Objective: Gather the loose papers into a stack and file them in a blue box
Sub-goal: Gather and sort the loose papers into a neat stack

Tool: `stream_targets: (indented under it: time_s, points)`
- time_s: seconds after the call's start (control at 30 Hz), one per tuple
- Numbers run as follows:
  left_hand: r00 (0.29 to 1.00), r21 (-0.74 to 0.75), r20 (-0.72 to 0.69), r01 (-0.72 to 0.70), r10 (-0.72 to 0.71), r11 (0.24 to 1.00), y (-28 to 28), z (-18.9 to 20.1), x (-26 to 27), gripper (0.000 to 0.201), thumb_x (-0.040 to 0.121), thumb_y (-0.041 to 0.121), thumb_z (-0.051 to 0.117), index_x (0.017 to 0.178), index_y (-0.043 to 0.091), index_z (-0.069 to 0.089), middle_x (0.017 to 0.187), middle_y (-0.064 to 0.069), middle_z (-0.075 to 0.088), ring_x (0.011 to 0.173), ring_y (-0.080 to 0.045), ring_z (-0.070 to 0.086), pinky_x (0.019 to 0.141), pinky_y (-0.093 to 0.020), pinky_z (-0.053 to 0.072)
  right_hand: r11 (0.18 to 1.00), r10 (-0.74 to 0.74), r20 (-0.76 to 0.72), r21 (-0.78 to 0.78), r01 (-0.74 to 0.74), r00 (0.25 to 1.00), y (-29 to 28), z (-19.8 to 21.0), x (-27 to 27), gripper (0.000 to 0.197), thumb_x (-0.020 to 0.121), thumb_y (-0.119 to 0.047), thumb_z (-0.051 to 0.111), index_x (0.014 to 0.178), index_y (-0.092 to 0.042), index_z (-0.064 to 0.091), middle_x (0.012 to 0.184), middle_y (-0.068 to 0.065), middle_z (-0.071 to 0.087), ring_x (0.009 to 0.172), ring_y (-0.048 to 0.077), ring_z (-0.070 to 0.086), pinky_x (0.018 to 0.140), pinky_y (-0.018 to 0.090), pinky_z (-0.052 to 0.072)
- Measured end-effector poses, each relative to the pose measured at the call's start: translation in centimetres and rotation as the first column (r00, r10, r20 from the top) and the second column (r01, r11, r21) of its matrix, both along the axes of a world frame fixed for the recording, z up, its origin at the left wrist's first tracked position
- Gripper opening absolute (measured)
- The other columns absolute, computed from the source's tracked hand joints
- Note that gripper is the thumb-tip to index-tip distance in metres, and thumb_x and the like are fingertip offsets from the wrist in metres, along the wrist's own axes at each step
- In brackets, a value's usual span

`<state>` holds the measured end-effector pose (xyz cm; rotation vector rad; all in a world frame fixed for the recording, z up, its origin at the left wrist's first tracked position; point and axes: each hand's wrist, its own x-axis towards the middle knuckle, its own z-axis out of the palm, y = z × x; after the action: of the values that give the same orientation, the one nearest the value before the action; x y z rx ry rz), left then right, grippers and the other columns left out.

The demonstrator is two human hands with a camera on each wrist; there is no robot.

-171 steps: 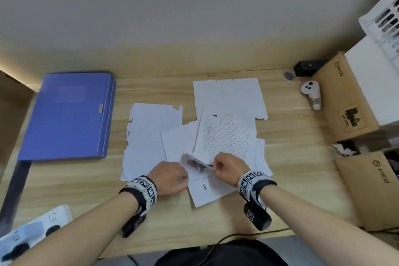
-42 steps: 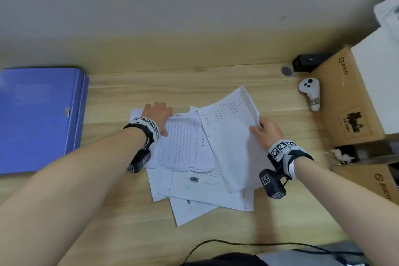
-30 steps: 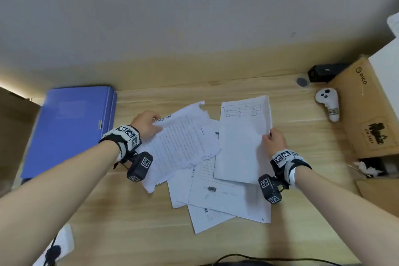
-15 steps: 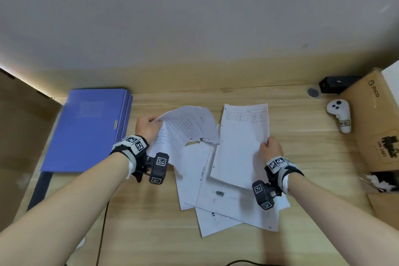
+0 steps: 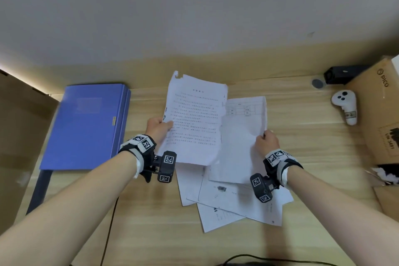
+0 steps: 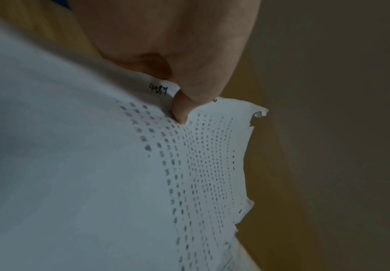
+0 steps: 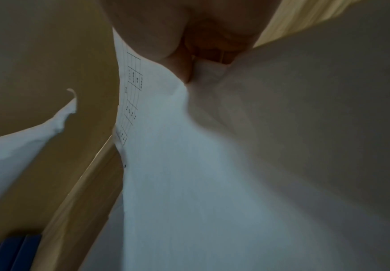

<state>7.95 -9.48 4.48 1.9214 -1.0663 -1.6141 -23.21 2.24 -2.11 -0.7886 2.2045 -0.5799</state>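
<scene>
My left hand (image 5: 159, 127) pinches the left edge of a torn, text-covered sheet (image 5: 195, 121) and holds it up above the desk; the thumb (image 6: 182, 108) lies on its printed face. My right hand (image 5: 266, 140) grips the right edge of a sheet with a small table (image 5: 239, 136), also lifted, partly behind the torn one. Several loose papers (image 5: 233, 198) lie overlapped on the wooden desk below both hands. The blue box (image 5: 86, 125) lies flat and closed at the left of the desk.
A white handheld controller (image 5: 345, 106) and brown cardboard boxes (image 5: 380, 110) stand at the right. A black device (image 5: 341, 74) sits at the back right by the wall. Another cardboard box (image 5: 19, 127) is at the far left. A black cable (image 5: 259, 260) runs along the desk's front edge.
Both hands have lifted their sheets higher off the desk. The left hand has swung the torn sheet upright and rightward until it overlaps the right hand's sheet.
</scene>
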Motion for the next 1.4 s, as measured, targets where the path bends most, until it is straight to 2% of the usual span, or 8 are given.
stream_targets:
  time_s: [0.2,0.47,0.63,0.83,1.03,1.1,1.23,1.4]
  points:
    - [0.995,0.096,-0.046,0.093,-0.089,0.991,3.2,-3.5,-3.2,0.008,0.091,0.010,0.063,0.096,0.010,0.069,0.106,-0.014,0.074,0.095,-0.031,0.072,0.091,-0.048,0.056,0.999,0.012,0.113,-0.039,-0.007,0.994,-0.6,0.2,2.1,0.037,0.090,0.001,0.043,0.061,-0.015,0.027,0.060,0.002,0.034,0.057,0.020,0.032,0.051,0.029,0.024]
    - [0.983,0.023,-0.129,0.135,-0.131,0.991,6.3,-5.5,-4.2,0.021,0.092,0.021,0.064,0.113,0.017,0.065,0.109,-0.001,0.072,0.096,-0.019,0.071,0.086,-0.038,0.058,0.995,-0.018,0.401,-0.079,0.055,0.916,-0.5,0.2,4.8,0.015,0.090,0.003,0.045,0.083,0.007,0.058,0.080,0.015,0.061,0.073,0.022,0.055,0.065,0.032,0.046]
    - [0.992,0.045,-0.109,0.061,-0.056,0.997,5.8,-6.4,-3.1,0.010,0.093,0.020,0.065,0.102,0.018,0.068,0.110,-0.006,0.073,0.096,-0.024,0.071,0.089,-0.044,0.057,0.998,0.047,0.513,-0.064,-0.017,0.857,-0.8,1.7,4.9,0.025,0.094,0.001,0.045,0.093,-0.009,0.067,0.076,0.003,0.066,0.065,0.016,0.058,0.058,0.024,0.051]
    - [0.991,-0.073,-0.001,-0.132,0.132,0.989,3.2,-6.5,-0.8,0.031,0.096,0.021,0.060,0.123,0.006,0.063,0.116,-0.008,0.069,0.104,-0.029,0.068,0.093,-0.046,0.055,1.000,0.001,0.048,-0.005,-0.001,0.999,1.3,0.6,0.0,0.009,0.088,-0.028,0.061,0.094,-0.021,0.062,0.091,-0.003,0.067,0.084,0.020,0.064,0.078,0.034,0.052]
    - [0.978,-0.206,0.169,-0.087,0.122,0.975,0.1,-7.2,-0.6,0.034,0.096,0.009,0.049,0.129,0.009,0.059,0.124,-0.008,0.066,0.108,-0.029,0.064,0.097,-0.041,0.051,0.957,0.186,-0.193,0.257,-0.134,0.963,3.1,-1.5,-3.0,0.059,0.058,-0.060,0.072,0.093,-0.017,0.053,0.096,0.003,0.055,0.092,0.026,0.057,0.077,0.038,0.052]
    - [0.960,-0.217,0.275,0.005,0.056,0.976,-0.3,-7.3,-0.1,0.032,0.095,0.007,0.046,0.124,0.010,0.059,0.117,-0.005,0.067,0.100,-0.028,0.065,0.090,-0.039,0.053,0.932,0.240,-0.211,0.325,-0.163,0.948,3.2,-1.6,-2.9,0.064,0.063,-0.056,0.077,0.106,-0.015,0.051,0.108,0.004,0.050,0.105,0.025,0.050,0.089,0.039,0.049]
    - [0.873,-0.207,0.485,0.168,-0.048,0.964,-0.2,-7.5,2.2,0.019,0.091,0.009,0.044,0.098,0.012,0.061,0.097,-0.008,0.070,0.081,-0.032,0.066,0.070,-0.041,0.057,0.911,0.295,-0.223,0.359,-0.203,0.929,2.9,-1.4,-2.9,0.048,0.067,-0.048,0.076,0.100,-0.018,0.057,0.111,0.005,0.051,0.112,0.026,0.043,0.081,0.033,0.040]
    - [0.813,-0.130,0.570,0.232,-0.119,0.964,0.9,-8.1,4.6,0.019,0.087,0.003,0.043,0.093,0.005,0.061,0.091,-0.013,0.068,0.081,-0.036,0.064,0.064,-0.035,0.051,0.929,0.237,-0.240,0.339,-0.147,0.941,3.0,-1.5,-2.3,0.051,0.066,-0.045,0.080,0.104,-0.018,0.059,0.117,0.006,0.054,0.118,0.027,0.043,0.087,0.038,0.045]
